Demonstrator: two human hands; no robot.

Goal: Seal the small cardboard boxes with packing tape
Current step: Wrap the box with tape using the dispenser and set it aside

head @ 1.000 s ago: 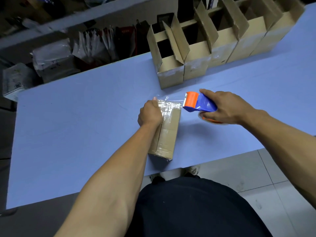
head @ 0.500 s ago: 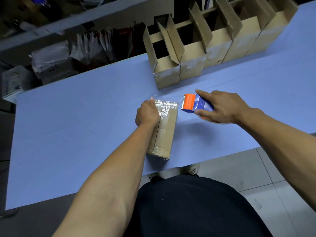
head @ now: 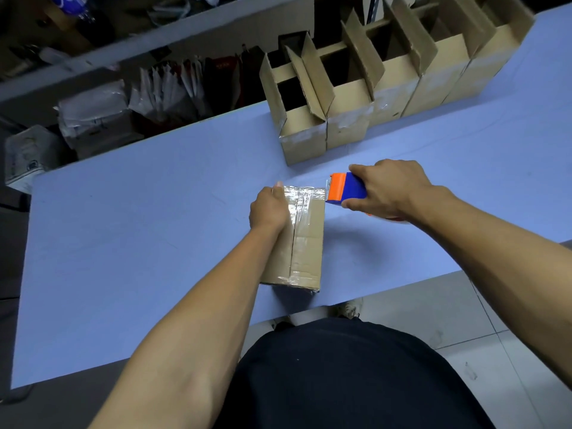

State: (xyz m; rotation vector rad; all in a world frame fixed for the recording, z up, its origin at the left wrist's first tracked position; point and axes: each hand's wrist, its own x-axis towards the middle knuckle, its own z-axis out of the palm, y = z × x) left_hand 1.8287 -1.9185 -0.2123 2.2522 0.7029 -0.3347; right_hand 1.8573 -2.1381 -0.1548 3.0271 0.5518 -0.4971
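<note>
Now a closed cardboard box lies on its side near the middle of the blue table, its long axis running from about 6 o'clock toward 12 o'clock, with its near end close to the table's front edge. Clear tape shines across the far end of the box and down part of the centre seam, and more tape wraps the near end. The left hand sits on the far left part of the box top, its fingers curled over the left edge in a closed grip, holding the box down. At roughly 3 o'clock from that hand, the right hand wraps its grip fully round the blue handle of a tape dispenser, whose orange head touches the box's far right corner; a sliver of the tape roll shows under the palm. At 12 to 1 o'clock, toward the back of the table, a row of open boxes stands upright, side by side and touching, flaps raised, with tape visible on their lower ends. Beyond the table's far edge, at 10 to 11 o'clock, lie plastic-wrapped parcels and a bunch of bags. Below the front edge a dark garment and pale floor tiles show.
</note>
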